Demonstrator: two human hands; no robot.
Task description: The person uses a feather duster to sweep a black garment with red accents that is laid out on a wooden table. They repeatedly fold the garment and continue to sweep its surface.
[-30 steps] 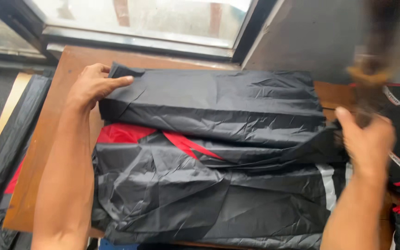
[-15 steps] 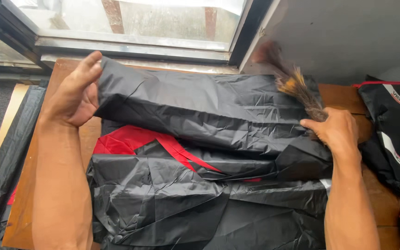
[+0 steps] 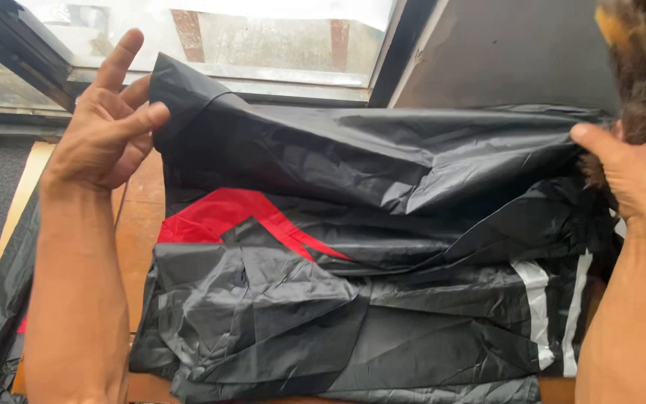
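- The thin black nylon garment with red panel and white stripes [image 3: 353, 247] lies on the brown wooden table [image 3: 140, 217], long axis left to right.
- Left hand [image 3: 102, 131] pinches the raised fold's left corner (other fingers splayed).
- Right hand [image 3: 633, 168] grips the right end, together with a brown feather duster [image 3: 641, 52].

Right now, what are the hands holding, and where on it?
Both hold a black garment by its folded upper edge: left hand at the left corner, right hand at the right end.
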